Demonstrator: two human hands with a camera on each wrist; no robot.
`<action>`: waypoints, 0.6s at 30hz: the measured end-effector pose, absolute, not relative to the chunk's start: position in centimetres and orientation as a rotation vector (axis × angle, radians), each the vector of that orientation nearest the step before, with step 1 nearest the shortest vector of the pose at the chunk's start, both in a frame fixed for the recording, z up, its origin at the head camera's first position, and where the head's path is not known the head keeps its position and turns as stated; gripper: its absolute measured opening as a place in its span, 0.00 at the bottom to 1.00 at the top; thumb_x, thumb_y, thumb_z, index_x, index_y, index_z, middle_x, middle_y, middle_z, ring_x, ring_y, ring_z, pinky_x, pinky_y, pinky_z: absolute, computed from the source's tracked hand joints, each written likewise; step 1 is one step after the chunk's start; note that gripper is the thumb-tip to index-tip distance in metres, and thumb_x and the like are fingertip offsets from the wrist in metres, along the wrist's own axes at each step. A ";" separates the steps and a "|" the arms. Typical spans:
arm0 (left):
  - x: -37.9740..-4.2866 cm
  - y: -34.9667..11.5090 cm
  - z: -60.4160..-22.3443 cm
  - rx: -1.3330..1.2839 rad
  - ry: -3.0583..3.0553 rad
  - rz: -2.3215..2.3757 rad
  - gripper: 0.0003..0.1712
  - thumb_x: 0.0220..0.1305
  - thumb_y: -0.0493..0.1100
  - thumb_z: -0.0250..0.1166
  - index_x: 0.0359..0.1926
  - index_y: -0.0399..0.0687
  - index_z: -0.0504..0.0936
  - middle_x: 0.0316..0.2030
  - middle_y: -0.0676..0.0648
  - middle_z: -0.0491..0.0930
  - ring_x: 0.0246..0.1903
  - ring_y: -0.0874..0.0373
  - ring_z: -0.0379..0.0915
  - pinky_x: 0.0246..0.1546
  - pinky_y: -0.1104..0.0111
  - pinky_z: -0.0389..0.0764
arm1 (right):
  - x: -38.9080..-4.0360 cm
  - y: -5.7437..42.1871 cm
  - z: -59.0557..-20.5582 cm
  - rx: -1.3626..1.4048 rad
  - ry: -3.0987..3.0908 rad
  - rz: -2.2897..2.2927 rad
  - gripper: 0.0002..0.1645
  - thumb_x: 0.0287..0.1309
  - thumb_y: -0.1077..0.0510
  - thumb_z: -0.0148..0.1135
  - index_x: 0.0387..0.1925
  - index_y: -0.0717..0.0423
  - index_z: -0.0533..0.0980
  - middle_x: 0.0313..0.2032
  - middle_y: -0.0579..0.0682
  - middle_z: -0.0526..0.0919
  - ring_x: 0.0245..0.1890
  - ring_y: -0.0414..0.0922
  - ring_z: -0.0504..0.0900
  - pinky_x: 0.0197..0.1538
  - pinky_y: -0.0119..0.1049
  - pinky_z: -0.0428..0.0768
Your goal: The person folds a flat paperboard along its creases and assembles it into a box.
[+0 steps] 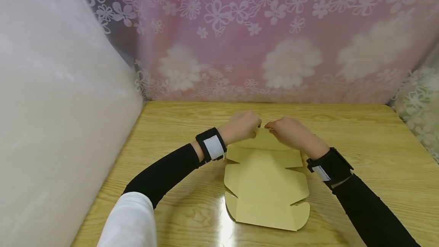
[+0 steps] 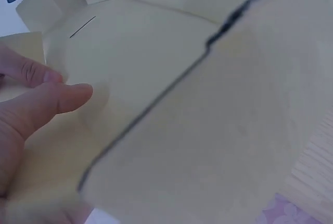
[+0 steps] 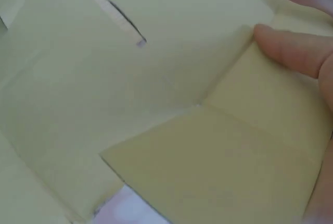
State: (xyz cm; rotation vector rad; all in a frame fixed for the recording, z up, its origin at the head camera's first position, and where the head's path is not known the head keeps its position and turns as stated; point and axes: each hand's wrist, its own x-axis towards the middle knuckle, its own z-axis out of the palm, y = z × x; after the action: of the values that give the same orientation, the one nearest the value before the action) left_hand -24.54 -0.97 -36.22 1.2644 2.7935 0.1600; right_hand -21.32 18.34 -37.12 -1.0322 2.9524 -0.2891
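Observation:
A yellowish-brown cardboard box blank [image 1: 264,182], die-cut with creases and side flaps, lies mostly unfolded, its far part raised. At its far edge, my left hand [image 1: 241,126] grips the board on the left. My right hand [image 1: 291,134] pinches the same edge a little to the right. In the left wrist view, thumb and finger of the left hand [image 2: 39,96] hold a folded part of the cardboard [image 2: 208,146]. The right wrist view has the right hand's thumb [image 3: 291,52] on a creased flap [image 3: 218,166], near a narrow slot.
The box blank is on a wood-grain table [image 1: 178,201]. Behind it hangs a pink flowered curtain [image 1: 240,48]. White sheeting [image 1: 61,106] slopes along the left side, and patterned fabric [image 1: 418,102] borders the right edge.

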 end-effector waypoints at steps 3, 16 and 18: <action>-24.0 -1.0 -36.4 1.308 2.824 0.099 0.02 0.63 0.38 0.70 0.36 0.45 0.85 0.30 0.51 0.83 0.25 0.62 0.73 0.25 0.74 0.70 | -20.9 18.3 -37.4 -1.011 2.948 -0.341 0.12 0.67 0.67 0.60 0.50 0.67 0.80 0.37 0.59 0.86 0.26 0.43 0.81 0.37 0.41 0.83; -23.2 -1.9 -36.6 1.261 2.740 0.107 0.16 0.63 0.50 0.72 0.45 0.44 0.83 0.29 0.51 0.76 0.27 0.61 0.66 0.28 0.73 0.64 | -19.5 18.3 -38.7 -1.099 2.996 -0.323 0.13 0.62 0.72 0.62 0.48 0.68 0.73 0.33 0.58 0.80 0.22 0.43 0.72 0.28 0.36 0.73; -23.5 -2.3 -36.4 1.210 2.673 0.208 0.22 0.63 0.49 0.72 0.53 0.42 0.82 0.37 0.48 0.82 0.32 0.60 0.71 0.34 0.72 0.70 | -19.4 18.3 -39.2 -1.141 3.038 -0.303 0.14 0.61 0.73 0.63 0.47 0.68 0.73 0.34 0.58 0.81 0.25 0.46 0.76 0.30 0.38 0.76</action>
State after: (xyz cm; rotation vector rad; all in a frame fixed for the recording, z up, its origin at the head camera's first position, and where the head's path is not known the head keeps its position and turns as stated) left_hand -23.49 -2.32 -36.37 1.2096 2.6731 0.2081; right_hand -19.37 18.28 -39.18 -1.1413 3.0381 -0.3034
